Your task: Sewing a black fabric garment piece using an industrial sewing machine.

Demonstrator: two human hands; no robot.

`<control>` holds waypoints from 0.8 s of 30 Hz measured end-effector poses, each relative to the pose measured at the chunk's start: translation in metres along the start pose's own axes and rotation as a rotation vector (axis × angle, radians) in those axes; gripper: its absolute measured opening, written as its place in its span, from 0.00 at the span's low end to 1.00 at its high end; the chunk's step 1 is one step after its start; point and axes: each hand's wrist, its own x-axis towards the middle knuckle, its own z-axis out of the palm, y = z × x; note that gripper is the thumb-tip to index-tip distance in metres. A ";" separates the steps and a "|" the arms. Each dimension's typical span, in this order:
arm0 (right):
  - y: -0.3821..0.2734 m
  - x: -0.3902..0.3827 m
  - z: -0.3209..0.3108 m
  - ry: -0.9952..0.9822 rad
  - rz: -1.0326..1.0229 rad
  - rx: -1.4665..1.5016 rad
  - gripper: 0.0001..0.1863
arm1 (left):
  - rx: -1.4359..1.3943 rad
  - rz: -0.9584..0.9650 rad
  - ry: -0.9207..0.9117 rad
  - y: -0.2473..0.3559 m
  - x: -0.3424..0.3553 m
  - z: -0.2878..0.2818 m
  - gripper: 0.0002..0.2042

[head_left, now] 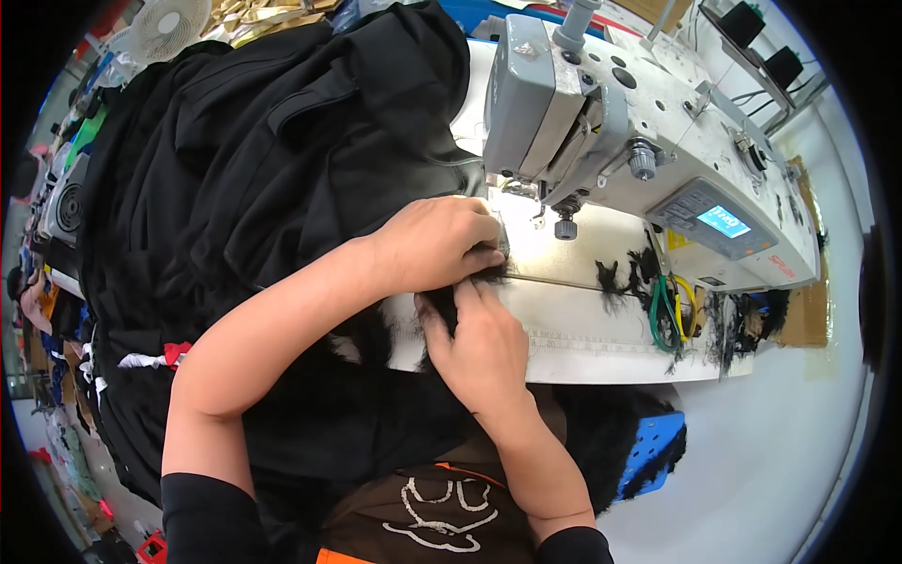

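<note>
Cloth [235, 179] over the left side and front edge of the tabletop [583, 315].
Left hand [434, 246] pinches its edge; right hand [484, 348], thumb parted, touches it; white surface shows toward the scissors [655, 320].

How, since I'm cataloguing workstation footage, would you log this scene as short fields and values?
Left hand: fingers curled at the edge of the black fabric; exact grip hidden
Right hand: just below the left, fingertips at dark material; grip unclear
Fabric: large, bunched, left of the machine
Sewing machine: white and grey, display lit
Right of hands: black thread tufts, green and yellow scissor handles
Background, upper left: white fan
</note>
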 end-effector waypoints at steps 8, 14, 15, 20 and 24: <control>0.012 0.001 -0.033 -0.167 -0.172 0.019 0.21 | -0.011 0.057 0.016 -0.011 -0.016 0.005 0.06; 0.070 0.042 -0.057 0.149 -0.519 -0.193 0.14 | 0.171 0.188 0.196 -0.016 -0.027 0.025 0.06; 0.077 0.052 -0.056 0.109 -0.593 -0.159 0.15 | 0.183 0.195 0.233 -0.017 -0.027 0.027 0.05; 0.088 0.074 -0.058 0.022 -0.732 -0.107 0.18 | 0.033 0.166 0.254 -0.020 -0.025 0.023 0.05; 0.096 0.082 -0.054 0.024 -0.745 -0.076 0.17 | -0.038 0.091 0.187 -0.020 -0.020 0.019 0.06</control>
